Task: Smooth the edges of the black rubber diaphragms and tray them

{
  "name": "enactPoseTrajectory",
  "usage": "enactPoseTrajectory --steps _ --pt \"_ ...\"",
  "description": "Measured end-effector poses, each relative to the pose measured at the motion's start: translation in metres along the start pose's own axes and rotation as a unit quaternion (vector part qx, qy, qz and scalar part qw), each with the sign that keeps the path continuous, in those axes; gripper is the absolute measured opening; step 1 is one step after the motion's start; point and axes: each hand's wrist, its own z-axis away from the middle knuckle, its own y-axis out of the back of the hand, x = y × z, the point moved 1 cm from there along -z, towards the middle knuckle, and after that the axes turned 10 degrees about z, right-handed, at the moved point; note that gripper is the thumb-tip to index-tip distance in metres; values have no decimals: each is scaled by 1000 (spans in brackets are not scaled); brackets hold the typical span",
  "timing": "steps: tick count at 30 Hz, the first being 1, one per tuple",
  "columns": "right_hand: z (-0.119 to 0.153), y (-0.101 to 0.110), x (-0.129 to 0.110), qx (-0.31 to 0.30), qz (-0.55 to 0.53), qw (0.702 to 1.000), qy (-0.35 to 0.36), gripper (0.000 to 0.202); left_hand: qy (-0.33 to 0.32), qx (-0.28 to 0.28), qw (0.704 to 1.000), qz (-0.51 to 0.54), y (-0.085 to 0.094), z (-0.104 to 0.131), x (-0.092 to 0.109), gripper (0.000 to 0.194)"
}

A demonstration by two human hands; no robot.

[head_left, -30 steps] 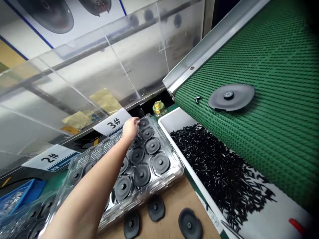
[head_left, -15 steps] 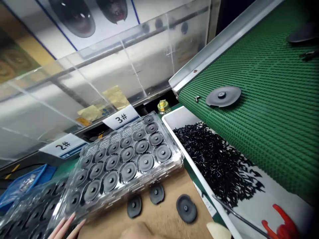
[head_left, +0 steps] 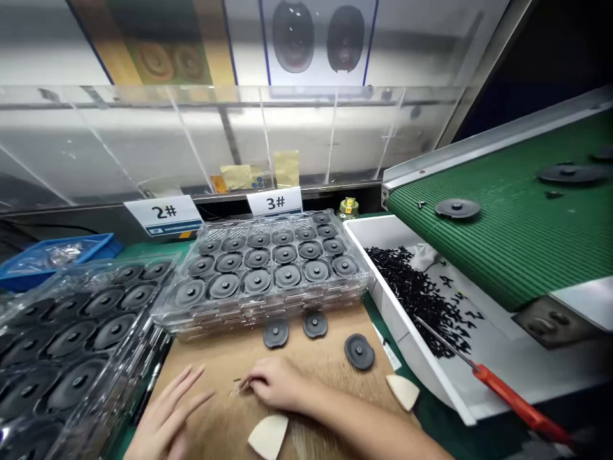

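Observation:
My right hand (head_left: 278,382) rests low on the brown wooden board (head_left: 215,351), its thumb and fingers pinched together. By the fingertips is a small dark bit too small to name, and I cannot tell whether it is gripped. To the left, my left hand (head_left: 167,418) hovers over the board's edge, fingers spread, holding nothing. Beyond the hands lie three dark oval discs with centre studs: a left disc (head_left: 276,333), a middle disc (head_left: 315,324) and a right disc (head_left: 359,351). A cream wedge (head_left: 269,436) lies just below my right hand.
A clear tray (head_left: 268,297) of similar discs stands behind the board, another tray (head_left: 71,345) at left. To the right, a white tray (head_left: 488,358) holds many small black pieces and a red-handled tool (head_left: 517,396). A green conveyor (head_left: 527,236) runs beyond. A second cream wedge (head_left: 403,391) lies at right.
The head view has levelled and shifted, so both hands now show more fully. The right hand, mostly cut off and blurred before, is now seen pinching at the board. The discs look unmoved.

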Motion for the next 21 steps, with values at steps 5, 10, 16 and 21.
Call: enactPoseTrajectory --steps 5,10,16,21 --pt "16 70 -27 -14 116 993 7 39 145 101 958 225 -41 -53 27 26" --pt "41 189 -36 -3 280 958 -63 36 221 172 919 276 -75 -40 8 23" --pt "73 324 37 111 435 829 -333 53 260 177 895 315 -73 -31 -8 27" --pt "112 351 98 216 442 720 -490 96 263 164 886 345 -70 -32 -8 16"
